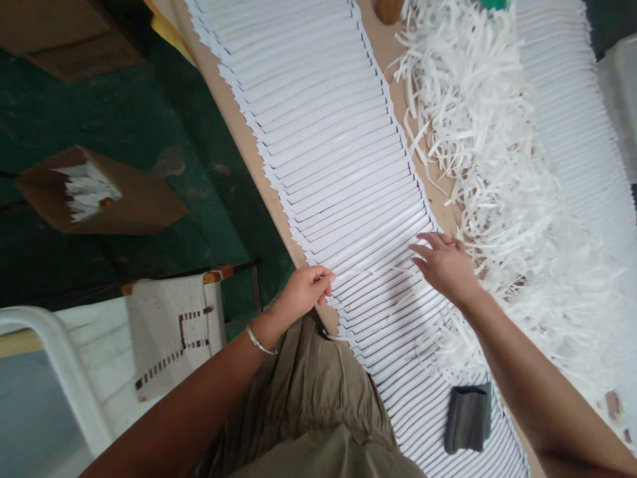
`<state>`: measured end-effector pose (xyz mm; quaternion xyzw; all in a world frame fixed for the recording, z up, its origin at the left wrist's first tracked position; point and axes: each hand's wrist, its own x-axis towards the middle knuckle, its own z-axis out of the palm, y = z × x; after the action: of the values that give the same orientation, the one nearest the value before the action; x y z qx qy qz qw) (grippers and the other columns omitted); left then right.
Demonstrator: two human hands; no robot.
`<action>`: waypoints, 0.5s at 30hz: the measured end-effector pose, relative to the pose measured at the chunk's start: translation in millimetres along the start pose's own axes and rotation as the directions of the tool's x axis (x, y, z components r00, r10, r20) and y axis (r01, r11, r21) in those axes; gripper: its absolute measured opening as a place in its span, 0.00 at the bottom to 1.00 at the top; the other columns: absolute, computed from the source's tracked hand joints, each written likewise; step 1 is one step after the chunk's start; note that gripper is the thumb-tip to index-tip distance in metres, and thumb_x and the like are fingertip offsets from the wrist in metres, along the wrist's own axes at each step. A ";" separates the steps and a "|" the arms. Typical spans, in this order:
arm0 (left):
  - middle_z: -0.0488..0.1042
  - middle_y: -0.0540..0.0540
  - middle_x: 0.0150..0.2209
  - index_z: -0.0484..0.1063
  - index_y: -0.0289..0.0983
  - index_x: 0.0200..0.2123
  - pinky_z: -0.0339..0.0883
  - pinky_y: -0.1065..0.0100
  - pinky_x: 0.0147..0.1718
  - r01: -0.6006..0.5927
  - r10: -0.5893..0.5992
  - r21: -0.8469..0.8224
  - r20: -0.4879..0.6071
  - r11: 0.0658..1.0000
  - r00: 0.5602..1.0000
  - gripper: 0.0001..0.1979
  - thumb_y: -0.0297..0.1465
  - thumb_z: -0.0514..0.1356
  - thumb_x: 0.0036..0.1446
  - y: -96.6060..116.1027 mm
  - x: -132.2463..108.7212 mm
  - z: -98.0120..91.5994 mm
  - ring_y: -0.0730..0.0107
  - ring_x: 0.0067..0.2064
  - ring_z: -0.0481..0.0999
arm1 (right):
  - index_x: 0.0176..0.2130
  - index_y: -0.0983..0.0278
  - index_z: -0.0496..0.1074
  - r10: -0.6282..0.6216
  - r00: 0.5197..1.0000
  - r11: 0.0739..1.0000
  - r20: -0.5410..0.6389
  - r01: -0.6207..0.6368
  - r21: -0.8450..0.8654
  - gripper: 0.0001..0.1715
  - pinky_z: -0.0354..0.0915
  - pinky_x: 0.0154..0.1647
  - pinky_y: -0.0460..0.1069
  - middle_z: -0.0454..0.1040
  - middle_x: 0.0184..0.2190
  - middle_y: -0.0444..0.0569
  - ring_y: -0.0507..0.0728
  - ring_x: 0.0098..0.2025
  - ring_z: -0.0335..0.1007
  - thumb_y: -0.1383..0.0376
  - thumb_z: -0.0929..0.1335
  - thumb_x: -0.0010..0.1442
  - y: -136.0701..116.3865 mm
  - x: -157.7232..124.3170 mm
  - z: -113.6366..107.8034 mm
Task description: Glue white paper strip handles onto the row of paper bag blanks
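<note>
Overlapped white sheets: left hand grip pinched on sheet edge; right hand flat, fingers apart, resting on sheets.

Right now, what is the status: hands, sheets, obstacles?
Left hand pinches edge of fanned white sheets. Right hand flat on them. Grey cloth lies on row. Strip pile beside.

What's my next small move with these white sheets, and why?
Probably peel the thin strip clear and drop it rightward: the left hand pinches its end at the edge of the overlapped sheets, the right hand rests on them, and loose strips lie piled there.
</note>
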<state>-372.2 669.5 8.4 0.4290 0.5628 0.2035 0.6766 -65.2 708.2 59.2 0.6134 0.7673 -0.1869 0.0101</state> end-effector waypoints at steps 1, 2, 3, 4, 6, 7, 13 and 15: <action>0.74 0.50 0.21 0.72 0.37 0.29 0.61 0.72 0.20 -0.011 0.011 -0.009 0.030 1.000 0.999 0.13 0.39 0.58 0.59 4.3 -1.1 5.6 0.75 0.19 0.66 | 0.46 0.57 0.80 -0.107 0.994 0.983 0.008 0.105 0.151 0.13 0.64 0.58 0.65 0.77 0.55 0.56 0.67 0.58 0.70 0.61 0.67 0.66 -20.8 1.5 4.6; 0.74 0.51 0.21 0.72 0.37 0.29 0.61 0.72 0.20 -0.025 0.026 -0.023 0.053 0.999 0.998 0.13 0.39 0.58 0.60 8.5 -2.2 10.5 0.75 0.19 0.66 | 0.49 0.56 0.79 -0.218 0.975 0.923 0.044 0.191 0.335 0.16 0.66 0.57 0.61 0.78 0.53 0.55 0.64 0.57 0.72 0.59 0.64 0.69 -42.1 3.2 10.4; 0.74 0.51 0.21 0.71 0.37 0.30 0.61 0.72 0.20 -0.041 0.044 -0.040 0.062 0.998 0.997 0.12 0.39 0.58 0.60 11.8 -3.3 13.5 0.75 0.19 0.67 | 0.50 0.57 0.79 -0.279 0.957 0.848 0.075 0.209 0.488 0.18 0.68 0.56 0.59 0.80 0.49 0.54 0.62 0.54 0.74 0.57 0.63 0.70 -61.1 5.1 16.8; 0.74 0.51 0.22 0.71 0.37 0.30 0.61 0.72 0.20 -0.053 0.057 -0.055 0.062 0.997 0.996 0.12 0.39 0.58 0.61 13.5 -4.3 13.6 0.75 0.19 0.67 | 0.50 0.57 0.79 -0.298 0.946 0.789 0.125 0.171 0.590 0.19 0.70 0.52 0.56 0.81 0.45 0.52 0.60 0.48 0.77 0.55 0.62 0.71 -75.5 7.0 23.0; 0.75 0.50 0.22 0.71 0.37 0.31 0.62 0.72 0.20 -0.054 0.056 -0.063 0.031 0.997 0.998 0.13 0.40 0.58 0.62 10.0 -5.9 3.8 0.75 0.19 0.68 | 0.45 0.60 0.80 -0.254 0.937 0.735 0.241 0.026 0.678 0.22 0.71 0.43 0.53 0.81 0.37 0.50 0.58 0.39 0.77 0.51 0.62 0.70 -84.5 10.2 32.2; 0.76 0.49 0.23 0.71 0.37 0.31 0.61 0.72 0.20 -0.041 0.041 -0.053 0.012 0.998 0.999 0.13 0.40 0.58 0.62 4.9 -6.5 -5.4 0.75 0.19 0.69 | 0.42 0.61 0.81 -0.208 0.933 0.730 0.294 -0.052 0.682 0.23 0.71 0.40 0.52 0.80 0.33 0.49 0.57 0.36 0.76 0.49 0.63 0.69 -78.7 11.3 34.2; 0.81 0.43 0.31 0.73 0.36 0.36 0.60 0.72 0.18 0.077 -0.082 -0.068 -0.078 0.995 0.994 0.14 0.42 0.60 0.59 -35.4 -7.5 -53.8 0.70 0.23 0.76 | 0.37 0.62 0.82 0.083 0.911 0.699 0.405 -0.343 0.628 0.22 0.71 0.37 0.50 0.80 0.30 0.47 0.56 0.33 0.75 0.47 0.71 0.58 10.1 19.0 18.9; 0.81 0.43 0.31 0.71 0.36 0.37 0.60 0.72 0.18 0.084 -0.094 -0.116 -0.083 0.990 0.992 0.14 0.42 0.60 0.58 -39.7 -5.8 -51.6 0.70 0.23 0.76 | 0.36 0.62 0.82 0.146 0.908 0.693 0.393 -0.377 0.614 0.21 0.71 0.36 0.49 0.80 0.29 0.47 0.55 0.32 0.75 0.48 0.73 0.55 26.9 23.3 12.3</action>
<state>-430.4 661.4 -20.3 0.3553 0.5985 0.2231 0.6825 -48.1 731.1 34.7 0.6407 0.5374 -0.5445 -0.0654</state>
